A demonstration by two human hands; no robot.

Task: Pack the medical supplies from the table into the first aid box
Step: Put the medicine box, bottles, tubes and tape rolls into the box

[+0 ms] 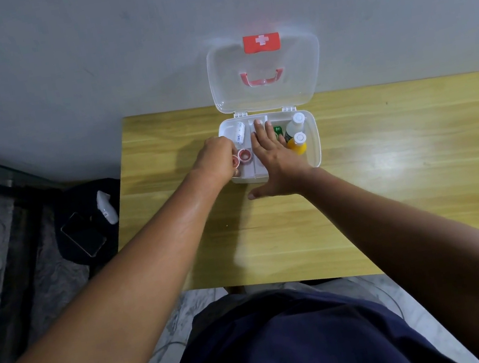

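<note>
A white first aid box [314, 140] stands open on the wooden table [390, 181], its clear lid [267, 78] with a red cross leaning on the wall. Inside lie a white bandage roll [239, 133], a pink tape roll [243, 156], a green packet [278, 130], a white-capped bottle [295, 124] and an orange bottle [298, 143]. My left hand [215, 160] is over the box's left compartment, fingers closed on a second pink tape roll [235, 162]. My right hand [276, 162] lies flat and spread across the middle of the box.
The table's back edge meets a grey wall. To the left, below table level, a phone [82, 234] and a white object [106, 206] lie on dark cloth. The table's front edge is close to my body.
</note>
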